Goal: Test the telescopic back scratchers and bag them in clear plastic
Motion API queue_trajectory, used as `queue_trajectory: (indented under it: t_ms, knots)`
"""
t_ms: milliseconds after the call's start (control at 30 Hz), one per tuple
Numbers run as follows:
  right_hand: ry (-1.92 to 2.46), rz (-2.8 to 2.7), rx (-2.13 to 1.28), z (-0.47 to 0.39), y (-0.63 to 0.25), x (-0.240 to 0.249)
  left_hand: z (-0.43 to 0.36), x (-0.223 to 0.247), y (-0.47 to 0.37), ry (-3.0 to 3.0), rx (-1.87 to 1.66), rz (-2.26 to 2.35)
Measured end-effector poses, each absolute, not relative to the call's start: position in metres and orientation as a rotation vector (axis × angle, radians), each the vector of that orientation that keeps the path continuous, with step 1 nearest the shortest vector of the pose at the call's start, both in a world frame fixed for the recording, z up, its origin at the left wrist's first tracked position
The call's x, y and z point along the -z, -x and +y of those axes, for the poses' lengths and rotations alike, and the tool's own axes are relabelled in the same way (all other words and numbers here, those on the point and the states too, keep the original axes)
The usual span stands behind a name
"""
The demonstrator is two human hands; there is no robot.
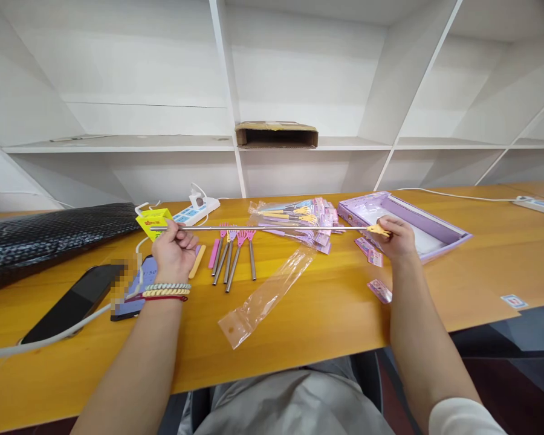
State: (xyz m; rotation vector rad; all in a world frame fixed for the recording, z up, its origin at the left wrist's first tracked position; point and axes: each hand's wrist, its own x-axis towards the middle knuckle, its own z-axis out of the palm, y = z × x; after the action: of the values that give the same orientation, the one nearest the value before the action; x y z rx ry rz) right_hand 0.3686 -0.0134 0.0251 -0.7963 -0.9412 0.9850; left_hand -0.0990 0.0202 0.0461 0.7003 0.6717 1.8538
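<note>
A telescopic back scratcher is stretched out level above the table, its thin metal rod reaching from hand to hand. My left hand is closed around the rod near its left end. At the other end, my right hand grips the yellow claw head. Below the rod lie several short back scratchers with pink and purple heads. Loose pink and yellow handle sleeves rest beside my left hand. An opened clear plastic bag lies flat in front of me.
Packed back scratchers in clear bags are piled at the back. A purple box stands to the right, with small pink cards near it. At left are phones, a white cable, a power strip and a black bag.
</note>
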Motion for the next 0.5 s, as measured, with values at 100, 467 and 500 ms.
queue_trajectory:
  t_ms: [100,467,500]
  knots:
    - [0.775,-0.73,-0.789,-0.017,-0.383,-0.025,0.019,-0.053,0.111,-0.677,-1.927,0.691]
    - [0.498,-0.413,-0.757,-0.019,-0.391,-0.021,0.015,-0.054,0.126,-0.592,-1.979,0.726]
    - [0.468,-0.379,-0.774,-0.018,-0.391,-0.02,0.016,-0.053,0.123,-0.584,-1.967,0.737]
